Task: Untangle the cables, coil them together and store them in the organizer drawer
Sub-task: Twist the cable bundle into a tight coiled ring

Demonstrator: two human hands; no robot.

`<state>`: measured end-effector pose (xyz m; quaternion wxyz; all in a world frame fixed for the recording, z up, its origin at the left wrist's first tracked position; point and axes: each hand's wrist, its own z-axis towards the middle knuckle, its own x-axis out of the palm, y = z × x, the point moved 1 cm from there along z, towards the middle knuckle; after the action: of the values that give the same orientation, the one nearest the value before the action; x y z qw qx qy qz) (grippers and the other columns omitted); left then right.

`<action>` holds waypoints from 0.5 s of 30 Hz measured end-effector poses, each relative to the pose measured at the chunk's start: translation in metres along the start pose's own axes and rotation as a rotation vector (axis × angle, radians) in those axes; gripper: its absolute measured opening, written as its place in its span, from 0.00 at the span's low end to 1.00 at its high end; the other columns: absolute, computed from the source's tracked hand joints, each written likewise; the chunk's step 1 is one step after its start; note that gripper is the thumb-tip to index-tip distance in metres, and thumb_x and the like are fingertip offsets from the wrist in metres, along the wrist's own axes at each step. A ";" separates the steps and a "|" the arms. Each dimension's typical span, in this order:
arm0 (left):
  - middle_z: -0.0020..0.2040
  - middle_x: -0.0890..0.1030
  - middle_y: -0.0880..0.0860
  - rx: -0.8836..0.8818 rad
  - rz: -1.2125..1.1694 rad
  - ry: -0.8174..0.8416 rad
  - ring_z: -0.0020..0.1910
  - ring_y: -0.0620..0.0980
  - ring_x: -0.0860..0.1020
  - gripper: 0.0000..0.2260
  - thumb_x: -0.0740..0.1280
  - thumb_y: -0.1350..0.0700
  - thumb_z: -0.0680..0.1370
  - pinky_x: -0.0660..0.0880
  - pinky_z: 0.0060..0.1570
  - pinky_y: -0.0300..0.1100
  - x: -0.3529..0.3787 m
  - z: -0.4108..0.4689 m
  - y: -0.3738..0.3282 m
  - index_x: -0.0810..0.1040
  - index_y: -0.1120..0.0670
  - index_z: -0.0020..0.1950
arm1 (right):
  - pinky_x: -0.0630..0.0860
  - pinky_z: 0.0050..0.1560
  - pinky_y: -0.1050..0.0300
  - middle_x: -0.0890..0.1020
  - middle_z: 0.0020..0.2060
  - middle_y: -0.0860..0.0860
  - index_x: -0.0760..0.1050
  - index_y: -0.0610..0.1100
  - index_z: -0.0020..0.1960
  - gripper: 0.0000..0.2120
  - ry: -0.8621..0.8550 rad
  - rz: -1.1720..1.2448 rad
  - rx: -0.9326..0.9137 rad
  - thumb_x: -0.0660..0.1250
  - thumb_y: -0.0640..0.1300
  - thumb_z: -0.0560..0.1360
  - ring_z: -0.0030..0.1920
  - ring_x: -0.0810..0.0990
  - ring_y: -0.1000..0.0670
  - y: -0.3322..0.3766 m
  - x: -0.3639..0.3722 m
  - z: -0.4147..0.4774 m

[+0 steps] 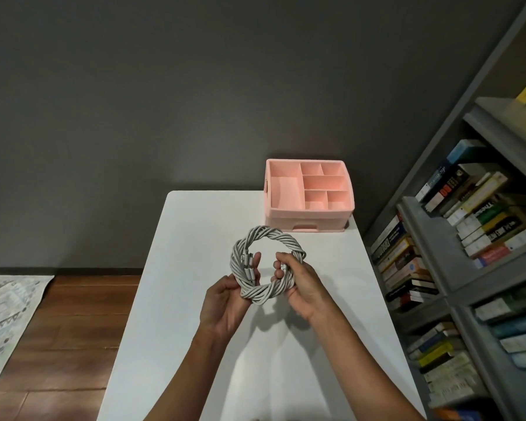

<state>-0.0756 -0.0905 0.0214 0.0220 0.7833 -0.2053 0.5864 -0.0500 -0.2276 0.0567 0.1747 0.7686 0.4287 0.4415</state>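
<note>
A thick ring of white cables (266, 238), wound together into one coil, hangs in the air above the white table (195, 238). My left hand (225, 302) grips the coil's lower left side, fingers reaching up through the ring over several plug ends. My right hand (298, 284) holds the lower right side, pinching a connector there. The pink organizer (308, 212) stands at the table's far right, its top compartments bare and its front drawer (305, 227) shut.
A grey bookshelf (468, 268) packed with books runs along the table's right side. A dark wall stands behind the table. To the left lie a wooden floor and a patterned rug (6, 314).
</note>
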 end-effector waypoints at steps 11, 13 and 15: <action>0.74 0.61 0.67 -0.053 0.180 0.119 0.75 0.59 0.58 0.24 0.61 0.71 0.75 0.51 0.73 0.58 -0.005 -0.002 -0.008 0.66 0.64 0.72 | 0.70 0.26 0.64 0.72 0.28 0.50 0.72 0.42 0.43 0.05 0.045 0.064 -0.048 0.63 0.34 0.76 0.22 0.68 0.57 0.007 0.005 -0.007; 0.74 0.62 0.67 -0.024 0.205 0.129 0.75 0.59 0.56 0.24 0.63 0.71 0.75 0.50 0.73 0.57 -0.007 -0.004 -0.008 0.67 0.64 0.71 | 0.69 0.26 0.64 0.72 0.28 0.50 0.72 0.42 0.43 0.06 0.051 0.062 -0.058 0.63 0.34 0.76 0.22 0.68 0.57 0.008 0.007 -0.007; 0.75 0.57 0.67 -0.013 0.153 0.111 0.76 0.59 0.54 0.23 0.56 0.72 0.78 0.46 0.73 0.55 -0.008 -0.006 -0.005 0.61 0.64 0.74 | 0.69 0.26 0.64 0.72 0.28 0.50 0.71 0.42 0.42 0.06 0.057 0.057 -0.066 0.63 0.34 0.76 0.22 0.68 0.57 0.008 0.008 -0.008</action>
<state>-0.0810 -0.0818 0.0167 -0.0062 0.7314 -0.2666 0.6277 -0.0506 -0.2261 0.0706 0.1750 0.7614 0.3969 0.4818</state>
